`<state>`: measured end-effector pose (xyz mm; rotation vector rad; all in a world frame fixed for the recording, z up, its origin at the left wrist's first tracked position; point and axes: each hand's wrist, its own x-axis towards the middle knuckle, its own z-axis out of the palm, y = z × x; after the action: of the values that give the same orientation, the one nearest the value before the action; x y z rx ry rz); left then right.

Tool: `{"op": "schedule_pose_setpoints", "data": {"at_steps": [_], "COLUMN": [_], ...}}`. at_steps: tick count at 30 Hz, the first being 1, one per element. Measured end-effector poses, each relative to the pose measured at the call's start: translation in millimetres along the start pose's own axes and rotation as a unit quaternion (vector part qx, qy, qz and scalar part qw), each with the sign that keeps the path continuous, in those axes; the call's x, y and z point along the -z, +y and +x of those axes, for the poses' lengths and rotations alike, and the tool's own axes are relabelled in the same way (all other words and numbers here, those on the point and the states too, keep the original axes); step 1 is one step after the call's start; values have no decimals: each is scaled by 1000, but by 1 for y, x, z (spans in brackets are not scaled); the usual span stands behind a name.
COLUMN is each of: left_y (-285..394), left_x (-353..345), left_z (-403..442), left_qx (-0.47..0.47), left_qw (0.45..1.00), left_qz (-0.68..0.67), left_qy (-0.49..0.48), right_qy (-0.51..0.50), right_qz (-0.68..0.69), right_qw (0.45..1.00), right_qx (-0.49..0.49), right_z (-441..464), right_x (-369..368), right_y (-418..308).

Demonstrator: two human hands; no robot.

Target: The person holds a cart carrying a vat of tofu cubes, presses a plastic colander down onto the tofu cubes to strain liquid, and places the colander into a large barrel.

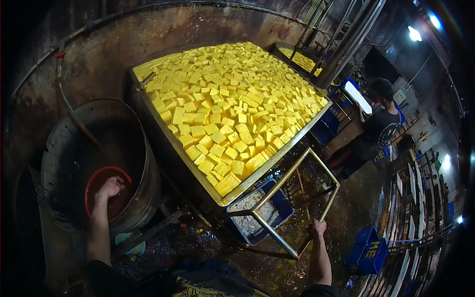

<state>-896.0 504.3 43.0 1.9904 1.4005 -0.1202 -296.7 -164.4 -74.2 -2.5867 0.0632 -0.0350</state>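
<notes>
My left hand point(113, 187) is over a red basin point(90, 194) that sits inside a large dark metal drum point(141, 163). Its fingers are curled closed; whatever they may hold is too small to make out. Brownish-red liquid appears to lie in the basin. My right hand point(319, 227) is wrapped around a bar of a rectangular metal frame point(277, 235), which stands tilted in front of the big vat. Many yellow tofu-like blocks point(227, 109) are heaped in the wide metal-rimmed vat point(262, 179) ahead of me.
A blue crate point(289, 210) of whitish pieces stands under the vat's corner. Blue crates point(366, 251) are at right, near slatted racks point(413, 208). Another person point(383, 123) stands beyond, holding a white panel. A hose point(69, 101) hangs into the drum. The floor looks wet.
</notes>
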Motion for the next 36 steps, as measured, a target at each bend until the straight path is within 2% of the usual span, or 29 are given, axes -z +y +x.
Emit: {"op": "schedule_pose_setpoints", "data": {"at_steps": [2,4,7,8,10,11,14,18,20,22,25,26,28,32,34,36], "left_y": [-5,-10,-6,-4,-2,-2,0,2,4,6,3,2,1,0,-1,-2], "left_x": [-2,-3,-2,-1,0,-1,-1,-1,0,1,-1,-1,0,-1,-2,-2], "left_z": [4,8,5,4,3,2,0,-1,-2,-3,-2,-1,0,1,2,2], "left_qx": [-7,-15,-11,-8,-7,-4,-7,3,7,0,-2,-2,-16,-11,-6,-6], "left_qw": [1000,1000,1000,1000,1000,1000,1000,1000,1000,1000,1000,1000,1000,1000,1000,1000], "left_qz": [8,-1,-8,-8,0,0,5,-13,-14,-13,-10,-10,-11,-2,-14,-16], "left_qy": [2,-3,-5,-5,-20,-19,-2,-7,-10,-15,-6,-6,-13,-10,-12,-13], "right_qy": [1,-22,-28,-30,-13,11,17,-24,-20,-24,-50,-50,-17,1,-51,-47], "right_qz": [-5,77,115,114,-40,-24,41,78,41,116,145,145,82,25,137,148], "right_qw": [1000,995,989,989,999,999,999,996,998,993,988,988,996,998,989,988], "right_qx": [6,-59,-94,-93,-1,45,8,22,44,-22,-32,-32,31,59,18,-20], "right_z": [5,11,5,3,3,10,22,39,40,42,45,45,43,44,50,37], "right_x": [-5,-11,-9,-4,2,-7,-20,-29,-31,-36,-38,-37,-35,-34,-39,-31], "right_y": [5,13,7,4,-1,12,30,53,55,57,62,63,60,63,72,51]}}
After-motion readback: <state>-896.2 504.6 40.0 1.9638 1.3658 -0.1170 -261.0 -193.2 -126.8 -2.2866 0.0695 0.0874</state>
